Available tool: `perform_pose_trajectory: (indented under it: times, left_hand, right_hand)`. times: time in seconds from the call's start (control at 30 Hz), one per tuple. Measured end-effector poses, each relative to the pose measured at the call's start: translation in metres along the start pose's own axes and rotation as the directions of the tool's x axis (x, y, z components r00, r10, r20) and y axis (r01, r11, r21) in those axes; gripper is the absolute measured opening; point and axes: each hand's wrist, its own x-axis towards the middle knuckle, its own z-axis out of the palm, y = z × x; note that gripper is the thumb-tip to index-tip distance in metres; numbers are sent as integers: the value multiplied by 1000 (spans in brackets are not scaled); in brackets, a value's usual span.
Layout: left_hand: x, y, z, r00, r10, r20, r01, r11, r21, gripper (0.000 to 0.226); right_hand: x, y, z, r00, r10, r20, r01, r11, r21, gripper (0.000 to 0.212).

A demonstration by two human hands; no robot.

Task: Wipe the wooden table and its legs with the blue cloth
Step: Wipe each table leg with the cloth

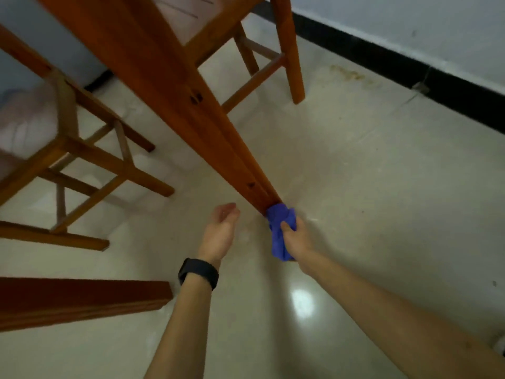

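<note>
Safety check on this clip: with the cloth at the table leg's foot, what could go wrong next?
The right hand grips the blue cloth at the foot of the table leg; its loose tail may drag on the floor and pick up dirt.
The left hand braces nothing, so a hard rub might shift that leg on the glossy floor.

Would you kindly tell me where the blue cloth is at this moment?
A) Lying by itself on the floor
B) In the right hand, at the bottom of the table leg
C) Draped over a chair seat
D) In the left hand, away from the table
B: the right hand grips the blue cloth, bunched against the foot of the table leg, while the left hand holds nothing.
</note>
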Motion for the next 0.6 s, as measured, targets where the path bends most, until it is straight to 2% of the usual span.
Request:
perform_pose_trajectory:
  times: [0.07, 0.13, 0.2, 0.27, 0.33, 0.37, 0.4, 0.43, 0.5, 0.53, 0.57, 0.6]
  left_hand:
    - [-7, 22, -6, 981, 151, -124, -160, 985, -65, 53]
    - [-13, 45, -4, 930, 303, -206, -327, 941, -92, 65]
    - [-18, 62, 4, 881, 396, -260, -433, 895, -103, 66]
    - [-22, 73, 16, 834, 457, -309, -504, 859, -89, 56]
    - [-23, 79, 27, 803, 459, -381, -522, 850, -74, 55]
    - [-22, 81, 30, 794, 432, -426, -511, 855, -85, 60]
    - [-20, 83, 32, 792, 388, -472, -489, 865, -110, 64]
    - [-19, 83, 33, 789, 351, -504, -474, 870, -136, 64]
    - [-19, 85, 32, 769, 366, -524, -508, 847, -154, 54]
    - [-20, 86, 32, 761, 393, -516, -535, 831, -155, 49]
    - [-21, 87, 32, 755, 412, -510, -553, 817, -159, 47]
    - [-22, 88, 32, 757, 412, -508, -555, 816, -164, 47]
  right_hand:
    - [15, -8, -20, 996, 49, -68, -48, 999, 5, 29]
    - [34, -19, -35, 995, 67, -71, -61, 995, 79, 22]
    - [60, -31, -43, 998, 49, -47, -42, 991, 124, 19]
    - [85, -43, -40, 996, -75, -49, 81, 989, 124, 18]
    - [56, -102, -28, 959, -275, -61, 280, 957, 77, 17]
    - [35, -134, -18, 912, -409, -9, 408, 909, 85, 12]
    - [15, -162, -7, 839, -539, 74, 532, 841, 101, 17]
    - [-7, -187, 3, 725, -675, 138, 665, 738, 118, 28]
    - [-44, -220, 22, 447, -875, 184, 875, 471, 114, 40]
    - [-50, -220, 32, 362, -915, 176, 923, 379, 68, 41]
    - [-52, -215, 36, 348, -924, 160, 934, 357, 29, 42]
    - [-46, -199, 38, 380, -913, 151, 923, 385, 6, 42]
